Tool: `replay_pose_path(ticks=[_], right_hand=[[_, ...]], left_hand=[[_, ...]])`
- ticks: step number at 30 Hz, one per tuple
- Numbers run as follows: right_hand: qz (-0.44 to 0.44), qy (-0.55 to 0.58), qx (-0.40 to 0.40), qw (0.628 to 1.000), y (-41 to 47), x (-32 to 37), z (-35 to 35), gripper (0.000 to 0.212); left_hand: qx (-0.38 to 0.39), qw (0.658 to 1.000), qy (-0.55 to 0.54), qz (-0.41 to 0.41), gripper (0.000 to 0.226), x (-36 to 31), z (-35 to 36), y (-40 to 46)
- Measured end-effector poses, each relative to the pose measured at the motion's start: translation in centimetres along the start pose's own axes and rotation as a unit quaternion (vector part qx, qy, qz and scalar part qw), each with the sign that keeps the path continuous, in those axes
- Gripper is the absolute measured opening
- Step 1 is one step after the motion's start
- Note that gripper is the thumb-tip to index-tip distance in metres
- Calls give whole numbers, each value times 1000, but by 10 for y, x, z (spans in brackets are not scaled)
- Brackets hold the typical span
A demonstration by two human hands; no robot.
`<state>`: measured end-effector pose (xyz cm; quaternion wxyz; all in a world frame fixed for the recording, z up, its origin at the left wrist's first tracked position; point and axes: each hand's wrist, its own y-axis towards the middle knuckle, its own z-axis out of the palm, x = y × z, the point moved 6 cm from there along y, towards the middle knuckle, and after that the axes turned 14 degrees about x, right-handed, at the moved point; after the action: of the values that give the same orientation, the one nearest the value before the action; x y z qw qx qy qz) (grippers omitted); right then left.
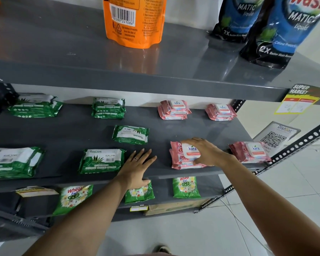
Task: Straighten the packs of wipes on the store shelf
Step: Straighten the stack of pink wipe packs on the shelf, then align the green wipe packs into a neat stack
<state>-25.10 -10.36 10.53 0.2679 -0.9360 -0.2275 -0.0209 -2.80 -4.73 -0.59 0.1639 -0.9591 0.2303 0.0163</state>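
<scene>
On the grey middle shelf lie green Origami wipe packs and pink Kara wipe packs. My right hand grips the front pink stack from above, fingers curled over its white lid. My left hand rests flat on the bare shelf front, fingers spread, holding nothing, just right of a front green pack. One green pack lies turned and skewed mid-shelf. Other green packs sit at the back, back left and front left. More pink stacks sit at the back, back right and front right.
The upper shelf overhangs, carrying an orange pouch and dark blue detergent pouches. Below, green Wheel sachets lie on a lower shelf. A perforated metal upright and a QR sign stand at the right.
</scene>
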Motion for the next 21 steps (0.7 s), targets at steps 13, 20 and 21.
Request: replay_pose_path(ticks=[13,20,21], right_hand=[[-61,163,-194,966,11,84,-73,64],[-4,140,-55,989,126,142,-34,91],[9,121,-33,992,137,146,-27,95]], left_hand=[[-129,989,-69,-26,101,65,-60,-67],[-62,988,-93,-111,132,162,-13,-148],[-19,988,-91,-125,137,172,0,-152]])
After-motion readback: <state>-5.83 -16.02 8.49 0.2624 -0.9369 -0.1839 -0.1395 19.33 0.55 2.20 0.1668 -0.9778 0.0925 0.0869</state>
